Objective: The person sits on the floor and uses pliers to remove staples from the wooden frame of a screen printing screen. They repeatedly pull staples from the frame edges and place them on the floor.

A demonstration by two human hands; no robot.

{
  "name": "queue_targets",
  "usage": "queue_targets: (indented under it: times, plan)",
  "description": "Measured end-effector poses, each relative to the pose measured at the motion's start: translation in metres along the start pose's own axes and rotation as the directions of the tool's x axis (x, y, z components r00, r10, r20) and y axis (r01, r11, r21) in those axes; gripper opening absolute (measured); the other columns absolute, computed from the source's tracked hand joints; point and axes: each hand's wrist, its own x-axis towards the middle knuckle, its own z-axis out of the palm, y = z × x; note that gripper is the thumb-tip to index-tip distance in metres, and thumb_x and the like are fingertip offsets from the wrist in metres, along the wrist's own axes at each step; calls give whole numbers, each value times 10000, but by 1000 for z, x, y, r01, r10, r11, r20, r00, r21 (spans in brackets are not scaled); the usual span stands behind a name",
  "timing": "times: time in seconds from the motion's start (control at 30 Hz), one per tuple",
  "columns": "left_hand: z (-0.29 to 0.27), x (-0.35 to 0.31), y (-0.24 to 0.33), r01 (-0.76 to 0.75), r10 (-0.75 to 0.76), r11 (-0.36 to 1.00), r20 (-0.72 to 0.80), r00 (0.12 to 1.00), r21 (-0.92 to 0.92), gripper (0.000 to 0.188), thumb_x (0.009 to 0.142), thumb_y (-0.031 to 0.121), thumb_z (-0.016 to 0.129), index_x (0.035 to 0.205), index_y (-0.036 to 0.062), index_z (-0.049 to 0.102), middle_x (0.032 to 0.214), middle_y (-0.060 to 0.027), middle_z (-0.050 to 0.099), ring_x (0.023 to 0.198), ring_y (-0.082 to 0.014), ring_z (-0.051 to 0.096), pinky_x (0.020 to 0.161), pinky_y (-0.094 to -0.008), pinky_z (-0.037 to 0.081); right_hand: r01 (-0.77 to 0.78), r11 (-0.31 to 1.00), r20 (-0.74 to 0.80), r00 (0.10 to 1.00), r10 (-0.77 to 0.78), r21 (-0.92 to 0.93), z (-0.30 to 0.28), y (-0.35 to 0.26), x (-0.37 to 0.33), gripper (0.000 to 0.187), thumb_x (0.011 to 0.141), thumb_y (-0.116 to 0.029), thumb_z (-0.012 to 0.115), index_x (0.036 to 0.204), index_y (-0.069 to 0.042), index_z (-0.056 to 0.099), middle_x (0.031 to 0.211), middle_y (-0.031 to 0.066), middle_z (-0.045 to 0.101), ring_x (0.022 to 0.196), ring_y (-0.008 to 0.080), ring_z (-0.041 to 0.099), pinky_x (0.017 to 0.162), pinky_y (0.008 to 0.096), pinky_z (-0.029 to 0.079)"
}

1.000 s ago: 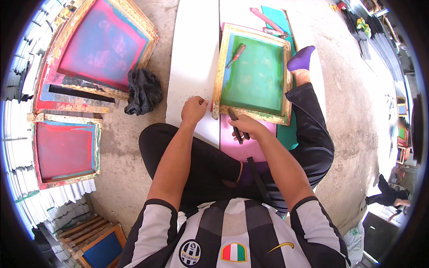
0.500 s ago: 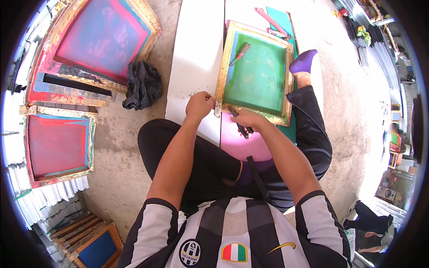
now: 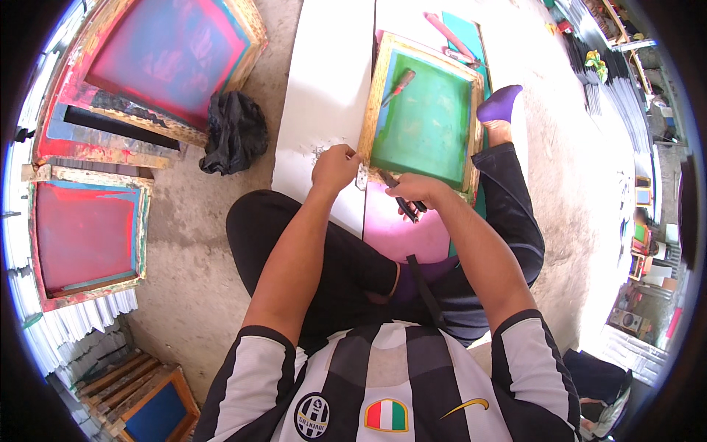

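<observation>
On the striped shirt, a tricolour shield is worn; left of this shield, small lettering is borne by an oval crest; right of it, a yellow curved mark is seen

I sit in a workshop, one for screen printing by the look of it. To my left are a pink screen, a red screen and a blue screen in wooden frames, the first two paint-smeared. A green screen lies before me, a screwdriver on it. My right hand holds pliers, stacked sheets line the left, and the floor is stained concrete.
</observation>
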Motion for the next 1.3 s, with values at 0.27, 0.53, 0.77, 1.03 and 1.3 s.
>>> queue_targets:
  times: [0.27,0.53,0.77,1.03,1.3]
  plan:
    - [-7,3,8,90,-92,996,120,989,26,358,936,371,690,1081,56,781,1034,-160,776,1003,-341,737,895,-447,565,-93,993,98,990,100,-68,-14,-14,-2,480,1023,-330,610,1007,149,584,844,283,686,703,374,748,515,494,609]
    - [-5,3,7,62,-63,998,107,992,22,360,941,375,674,1064,53,777,1032,-161,774,1005,-351,733,897,-455,563,-196,946,179,953,246,-258,-33,-35,0,548,1044,-366,569,1208,155,536,970,345,705,797,429,750,606,554,612]
    - [-1,7,2,78,-74,997,142,987,-22,352,940,379,670,1033,55,770,1035,-151,772,1008,-353,728,888,-459,561,-258,904,168,930,328,-341,-38,-50,-6,567,1031,-368,582,1265,146,528,1062,364,686,979,448,727,753,621,601]
    - [-4,3,9,47,-47,999,103,994,-6,355,933,368,680,1029,39,771,1002,-168,768,987,-357,731,880,-456,558,-283,913,164,926,340,-295,-36,-46,-12,527,1027,-358,584,1362,48,552,1188,329,678,1031,425,709,846,597,588]
    - [-4,0,12,41,-38,999,103,994,-29,382,925,367,700,1048,13,772,1037,-216,756,1005,-370,729,887,-446,555,-160,967,95,979,182,-200,-20,-16,-15,497,958,-444,641,1204,-12,624,1185,223,692,674,263,629,592,451,572]
